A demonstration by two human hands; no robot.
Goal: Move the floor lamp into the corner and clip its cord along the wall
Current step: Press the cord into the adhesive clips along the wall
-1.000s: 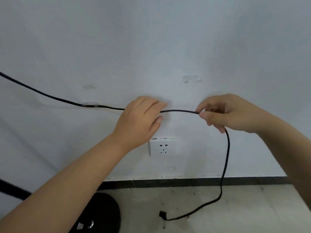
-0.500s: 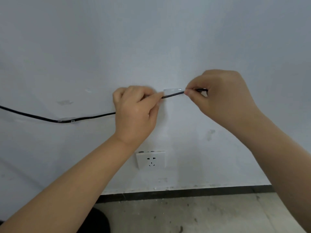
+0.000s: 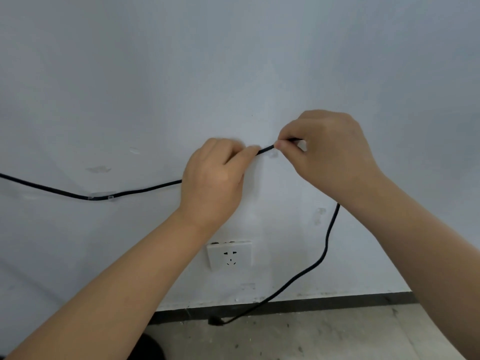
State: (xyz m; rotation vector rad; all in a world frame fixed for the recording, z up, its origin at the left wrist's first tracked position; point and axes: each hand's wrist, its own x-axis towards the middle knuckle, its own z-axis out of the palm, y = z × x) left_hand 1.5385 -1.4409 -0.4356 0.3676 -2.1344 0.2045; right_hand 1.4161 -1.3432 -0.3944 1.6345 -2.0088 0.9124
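Counted, largest first: one pale wall (image 3: 233, 61), one strip of grey floor (image 3: 311, 336), one dark baseboard (image 3: 337, 302), two forearms with two hands, one black cord (image 3: 145, 190), one white wall socket (image 3: 230, 255), two clear cord clips. A dark rounded shape (image 3: 152, 346) is cut off at the bottom edge; what it is cannot be told.

Left hand (image 3: 213, 183): fingers curled narrow, cord pinched between thumb and forefinger, knuckles close against the wall. Right hand (image 3: 330, 154): also closed tight, cord pinched at the thumb tip, remaining fingers folded over it. A short taut length of cord is stretched between the two pinches, right end higher. It is held just above a clear clip (image 3: 272, 153) stuck to the wall; whether the cord is seated in that clip cannot be told.

Cord: thin, black, round, matte. From the left frame edge it is run down along the wall, is held by the other clear clip (image 3: 102, 196), then rises to the left hand. Below the right wrist it hangs loose, curves down past the socket's right side, crosses the baseboard, and ends in a black plug (image 3: 215, 321) lying on the floor. The socket is left unoccupied, below and between the hands.
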